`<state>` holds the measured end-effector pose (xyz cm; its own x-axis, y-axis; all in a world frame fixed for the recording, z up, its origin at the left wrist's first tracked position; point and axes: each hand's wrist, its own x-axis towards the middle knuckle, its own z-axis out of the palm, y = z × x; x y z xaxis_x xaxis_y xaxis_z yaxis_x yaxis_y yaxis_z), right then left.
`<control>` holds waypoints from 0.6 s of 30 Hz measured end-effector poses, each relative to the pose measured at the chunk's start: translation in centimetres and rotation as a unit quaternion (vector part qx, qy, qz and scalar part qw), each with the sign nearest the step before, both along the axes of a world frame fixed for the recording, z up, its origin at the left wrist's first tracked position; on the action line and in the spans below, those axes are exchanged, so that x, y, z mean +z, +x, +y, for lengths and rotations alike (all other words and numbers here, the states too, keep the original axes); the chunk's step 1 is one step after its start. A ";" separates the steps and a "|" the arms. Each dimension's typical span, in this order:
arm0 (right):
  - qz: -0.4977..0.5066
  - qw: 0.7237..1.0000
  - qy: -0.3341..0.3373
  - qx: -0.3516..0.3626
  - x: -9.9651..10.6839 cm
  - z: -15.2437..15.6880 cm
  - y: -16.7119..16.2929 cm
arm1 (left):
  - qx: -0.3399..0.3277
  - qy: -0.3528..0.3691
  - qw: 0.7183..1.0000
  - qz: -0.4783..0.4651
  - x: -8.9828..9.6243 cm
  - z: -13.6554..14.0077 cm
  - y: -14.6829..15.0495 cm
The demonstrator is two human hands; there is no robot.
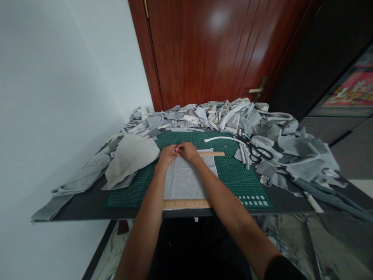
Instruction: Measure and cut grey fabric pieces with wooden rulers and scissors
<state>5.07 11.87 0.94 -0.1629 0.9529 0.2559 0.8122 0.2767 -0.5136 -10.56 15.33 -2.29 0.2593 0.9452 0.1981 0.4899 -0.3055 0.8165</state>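
A light grey cloth piece point(186, 177) lies flat on a green gridded cutting mat point(233, 171). At its far left corner, my left hand point(168, 155) and my right hand point(189, 151) meet with fingertips pinched together. Something small and pinkish shows between them, too small to name. A wooden ruler point(214, 154) runs across the far part of the cloth, partly behind my right hand. Another wooden ruler point(186, 204) crosses the cloth's near edge, beneath my forearms.
Black-handled scissors point(259, 153) lie right of the mat among grey scraps point(303, 151). A long heap of scraps point(201, 114) lines the table's back edge. Larger grey cloth pieces point(131, 155) overlap the mat's left side. Behind stand a wooden door point(204, 50) and a white wall point(72, 77).
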 end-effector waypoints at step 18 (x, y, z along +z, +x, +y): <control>-0.064 0.995 -0.065 -0.029 1.9 -0.7 5.4 | 0.014 0.012 0.999 0.036 1.3 -0.9 -0.1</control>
<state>10.43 11.15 2.87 -0.1295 0.9853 0.1115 0.8857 0.1655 -0.4338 -10.64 14.46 -0.99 0.2478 0.9476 0.2018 0.5554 -0.3096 0.7718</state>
